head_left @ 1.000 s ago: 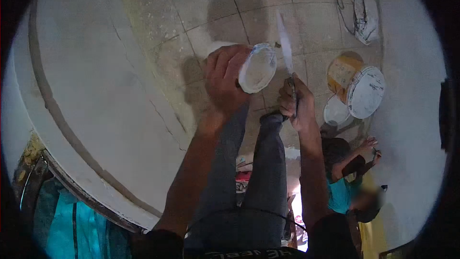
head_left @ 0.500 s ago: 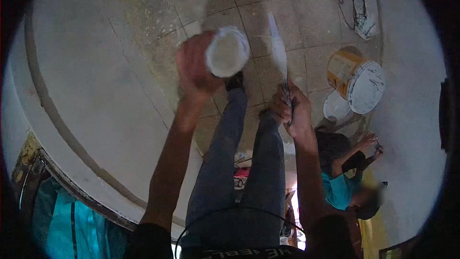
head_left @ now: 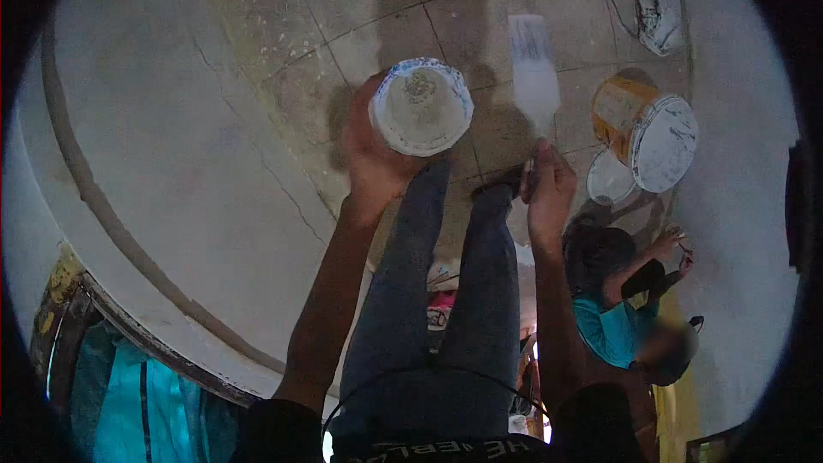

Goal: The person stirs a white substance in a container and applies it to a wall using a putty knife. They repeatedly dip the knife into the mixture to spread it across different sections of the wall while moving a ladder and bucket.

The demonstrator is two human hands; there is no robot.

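Note:
My left hand (head_left: 374, 173) is wrapped around a white paint cup (head_left: 429, 120) with bluish marks on its rim. The mouth of the cup faces me, and pale paint or residue shows inside. In my right hand (head_left: 550, 193) is a wide paintbrush (head_left: 536, 81), gripped by its handle. White paint coats the brush, and its bristles point away from me with the flat side turned up. The brush is to the right of the cup, apart from it. My fingers hide much of the handle.
A yellow bucket (head_left: 614, 110) with a paint-smeared white end stands near the right wall (head_left: 737, 163), beside a white lid (head_left: 610, 178). A stained white bag (head_left: 656, 9) lies farther off. A person in a teal shirt (head_left: 607, 326) crouches at right. A pale wall (head_left: 171, 146) curves along the left.
The cup has moved slightly right, its mouth now seen more squarely. The brush has turned from edge-on to flat and shifted right. Both hands still hold their things.

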